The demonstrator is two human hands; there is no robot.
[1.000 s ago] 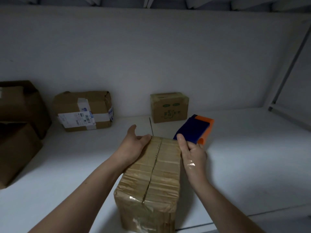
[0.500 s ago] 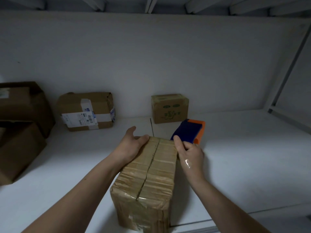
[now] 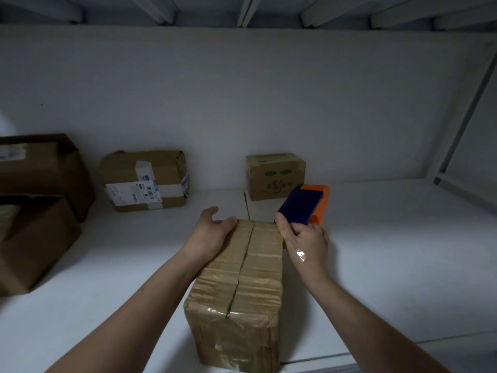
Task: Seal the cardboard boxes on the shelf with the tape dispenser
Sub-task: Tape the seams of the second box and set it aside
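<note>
R hand [image 3: 305, 239] grips tape dispenser [image 3: 301, 204] at box [image 3: 242, 278] (L hand [image 3: 208, 232] steadies).

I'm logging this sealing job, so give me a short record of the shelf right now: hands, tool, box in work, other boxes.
Box in work: taped box, at the front of the shelf, slit along its top seam
Left hand: rests on the box's far left corner, fingers relaxed
Right hand: grips tape dispenser at the box's far right corner
Other boxes: labelled box and small printed box by the back wall; two larger boxes at left
</note>
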